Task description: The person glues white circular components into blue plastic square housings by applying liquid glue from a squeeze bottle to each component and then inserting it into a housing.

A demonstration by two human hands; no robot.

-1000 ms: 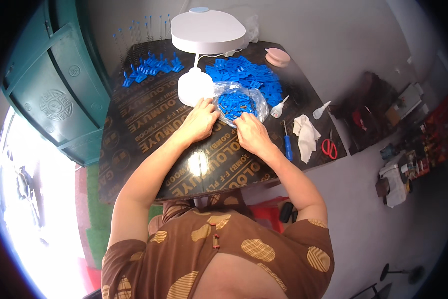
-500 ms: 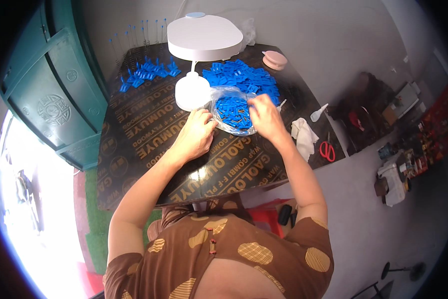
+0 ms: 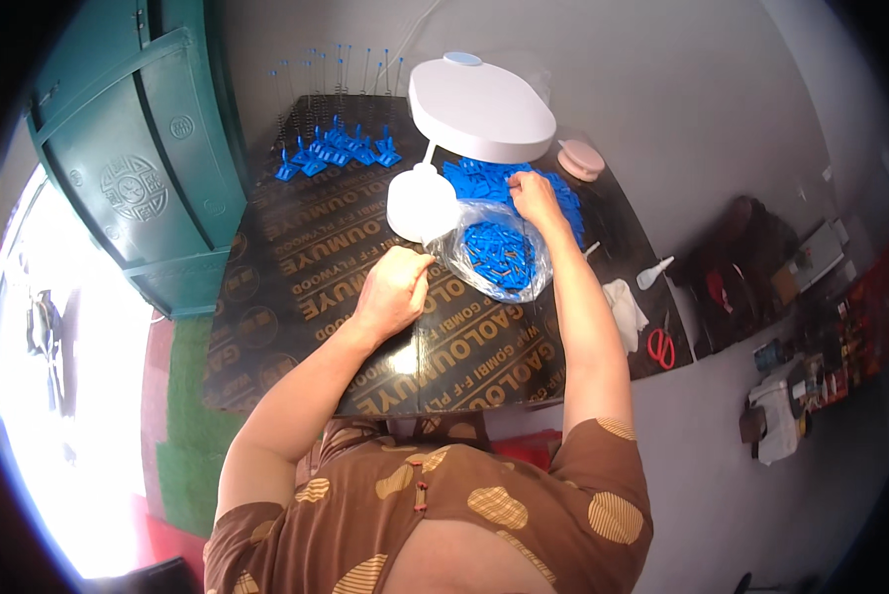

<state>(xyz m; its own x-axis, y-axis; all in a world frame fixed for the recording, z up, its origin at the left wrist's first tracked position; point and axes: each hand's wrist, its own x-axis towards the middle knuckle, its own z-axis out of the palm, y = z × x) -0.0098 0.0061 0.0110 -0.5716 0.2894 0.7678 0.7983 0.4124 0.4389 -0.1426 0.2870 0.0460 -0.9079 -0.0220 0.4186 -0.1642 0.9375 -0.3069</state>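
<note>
My left hand (image 3: 393,293) is curled closed just above the table, beside the near-left side of a clear plastic bag. What its fingers hold, if anything, is hidden. The open bag (image 3: 456,267) contains many small blue pieces (image 3: 500,254) mixed with dark bits. Beyond the bag my right hand (image 3: 537,201) reaches down to a heap of flat blue plastic pieces (image 3: 480,182), its fingertips drawn together. Whether a piece is between them does not show clearly. Several blue bases with upright springs (image 3: 332,148), tipped in blue, stand at the far left.
A white lamp (image 3: 479,111) on a round base (image 3: 420,204) overhangs the heap. Along the right side of the dark printed table (image 3: 435,376) lie a pink round case (image 3: 580,160), a white nozzle bottle (image 3: 653,273), a white cloth (image 3: 623,311) and red-handled scissors (image 3: 661,346).
My right hand has left the bag of small pieces and moved farther away to the blue heap. My left hand has come off the bag's edge. The whole view has shifted.
</note>
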